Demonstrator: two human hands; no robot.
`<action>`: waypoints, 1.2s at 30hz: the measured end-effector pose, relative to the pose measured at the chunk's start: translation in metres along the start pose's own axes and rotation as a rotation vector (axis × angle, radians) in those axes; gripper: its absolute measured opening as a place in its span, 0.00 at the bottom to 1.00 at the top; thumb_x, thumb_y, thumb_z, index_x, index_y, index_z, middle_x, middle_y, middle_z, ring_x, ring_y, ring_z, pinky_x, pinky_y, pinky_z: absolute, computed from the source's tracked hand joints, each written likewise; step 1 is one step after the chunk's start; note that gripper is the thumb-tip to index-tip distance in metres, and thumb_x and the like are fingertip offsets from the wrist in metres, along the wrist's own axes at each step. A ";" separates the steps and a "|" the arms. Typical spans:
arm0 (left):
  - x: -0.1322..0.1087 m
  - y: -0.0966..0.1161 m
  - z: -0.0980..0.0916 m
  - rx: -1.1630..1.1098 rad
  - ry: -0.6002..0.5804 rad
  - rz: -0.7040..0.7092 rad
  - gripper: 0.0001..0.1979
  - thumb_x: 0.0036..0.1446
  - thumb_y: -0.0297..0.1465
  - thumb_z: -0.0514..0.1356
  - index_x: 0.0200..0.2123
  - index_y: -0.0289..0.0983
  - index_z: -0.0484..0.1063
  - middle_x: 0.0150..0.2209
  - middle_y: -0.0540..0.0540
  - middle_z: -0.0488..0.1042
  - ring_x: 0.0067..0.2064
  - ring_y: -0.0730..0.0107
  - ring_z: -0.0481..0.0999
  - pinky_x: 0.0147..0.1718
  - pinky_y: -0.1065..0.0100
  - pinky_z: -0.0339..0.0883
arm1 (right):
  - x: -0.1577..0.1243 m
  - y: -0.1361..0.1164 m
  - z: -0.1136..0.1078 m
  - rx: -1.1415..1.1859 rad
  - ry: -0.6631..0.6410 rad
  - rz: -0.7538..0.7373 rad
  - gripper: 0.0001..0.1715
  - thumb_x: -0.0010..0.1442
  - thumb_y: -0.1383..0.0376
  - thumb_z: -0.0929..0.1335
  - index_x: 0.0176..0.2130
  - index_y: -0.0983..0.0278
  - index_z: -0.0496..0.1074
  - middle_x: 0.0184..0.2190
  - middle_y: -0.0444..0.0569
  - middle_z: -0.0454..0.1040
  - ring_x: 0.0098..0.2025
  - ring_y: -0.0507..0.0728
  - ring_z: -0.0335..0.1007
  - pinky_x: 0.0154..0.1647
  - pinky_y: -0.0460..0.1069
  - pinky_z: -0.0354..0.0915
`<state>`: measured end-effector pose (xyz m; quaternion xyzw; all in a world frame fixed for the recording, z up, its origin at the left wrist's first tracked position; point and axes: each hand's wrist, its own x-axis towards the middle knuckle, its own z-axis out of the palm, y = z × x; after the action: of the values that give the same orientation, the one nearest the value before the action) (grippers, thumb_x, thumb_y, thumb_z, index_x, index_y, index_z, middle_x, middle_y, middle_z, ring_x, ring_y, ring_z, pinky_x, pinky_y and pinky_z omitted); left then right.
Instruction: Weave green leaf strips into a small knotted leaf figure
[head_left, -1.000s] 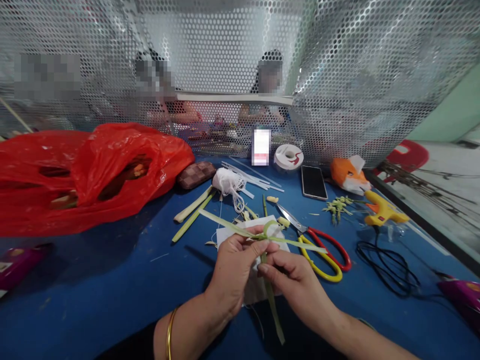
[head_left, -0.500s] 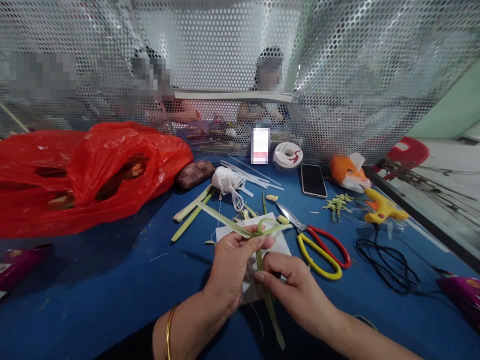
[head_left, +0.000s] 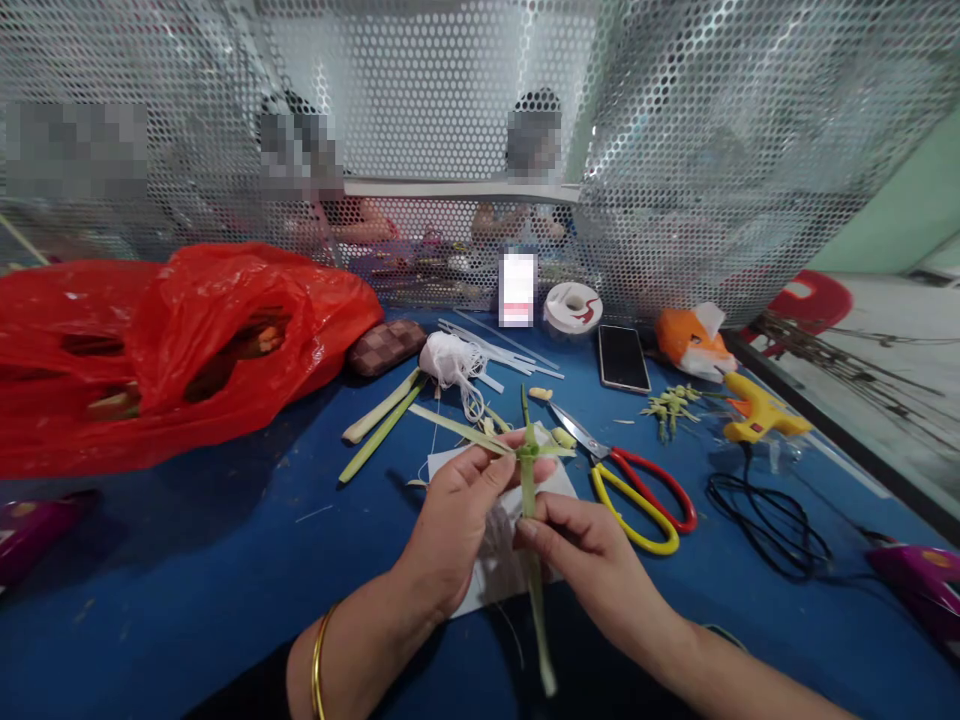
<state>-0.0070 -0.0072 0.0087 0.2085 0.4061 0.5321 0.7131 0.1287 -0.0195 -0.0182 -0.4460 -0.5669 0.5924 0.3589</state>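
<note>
Fingers [head_left: 504, 464] of the left hand [head_left: 457, 520] are clamped on the knotted crossing of the green leaf strip [head_left: 529, 492], held just above the worktop [head_left: 225, 560]. From where I watch, the strip's long axis runs almost straight away from me, and its tail hangs down between the wrists. The right hand [head_left: 592, 570] pinches that tail just below the knot, so it is nearer the free end. A second blade [head_left: 450, 425] slants off to the upper left. White paper [head_left: 561, 480] lies beneath, with scissors [head_left: 637, 490] just to the right.

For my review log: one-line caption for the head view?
The left hand and right hand pinch a folded green leaf strip over white paper on a blue table, scissors nearby.
</note>
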 end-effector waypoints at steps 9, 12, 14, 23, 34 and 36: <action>0.002 -0.009 -0.003 0.004 -0.032 -0.038 0.17 0.43 0.29 0.74 0.38 0.35 0.79 0.29 0.44 0.82 0.27 0.69 0.78 0.27 0.70 0.71 | 0.004 0.001 -0.002 -0.018 0.085 -0.084 0.19 0.59 0.54 0.68 0.24 0.64 0.69 0.22 0.44 0.65 0.27 0.52 0.58 0.29 0.47 0.58; 0.000 -0.010 0.000 0.005 0.020 -0.014 0.16 0.37 0.25 0.74 0.33 0.34 0.80 0.27 0.45 0.81 0.27 0.71 0.77 0.26 0.74 0.67 | 0.003 0.002 -0.002 -0.051 0.087 -0.130 0.20 0.61 0.55 0.66 0.23 0.63 0.66 0.21 0.43 0.63 0.26 0.52 0.57 0.28 0.47 0.57; 0.000 -0.010 0.001 -0.007 0.062 -0.004 0.15 0.35 0.25 0.75 0.31 0.34 0.80 0.24 0.45 0.80 0.27 0.71 0.77 0.25 0.75 0.66 | 0.001 0.002 -0.002 -0.117 0.073 -0.174 0.21 0.63 0.57 0.65 0.22 0.63 0.64 0.21 0.43 0.62 0.26 0.52 0.56 0.28 0.47 0.57; -0.001 -0.011 0.001 -0.033 0.119 -0.019 0.17 0.34 0.24 0.75 0.32 0.33 0.79 0.23 0.46 0.80 0.27 0.67 0.79 0.27 0.71 0.70 | -0.003 0.003 -0.003 -0.363 0.009 -0.300 0.22 0.66 0.61 0.62 0.21 0.61 0.56 0.22 0.41 0.58 0.25 0.51 0.53 0.28 0.47 0.54; 0.001 -0.010 0.000 -0.043 0.092 -0.006 0.16 0.36 0.24 0.74 0.32 0.34 0.79 0.25 0.45 0.81 0.27 0.70 0.79 0.30 0.72 0.72 | -0.005 0.004 -0.002 -0.424 -0.001 -0.341 0.21 0.67 0.64 0.62 0.23 0.61 0.57 0.22 0.41 0.61 0.26 0.51 0.57 0.28 0.47 0.55; 0.002 -0.007 0.000 -0.038 0.091 -0.011 0.15 0.38 0.25 0.74 0.33 0.34 0.79 0.26 0.45 0.81 0.27 0.71 0.79 0.30 0.72 0.71 | -0.006 0.001 -0.006 -0.441 0.031 -0.389 0.19 0.68 0.64 0.61 0.24 0.61 0.61 0.23 0.42 0.64 0.26 0.52 0.60 0.29 0.47 0.57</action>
<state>-0.0032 -0.0079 0.0030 0.1683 0.4292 0.5445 0.7007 0.1364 -0.0226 -0.0182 -0.4052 -0.7512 0.3682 0.3687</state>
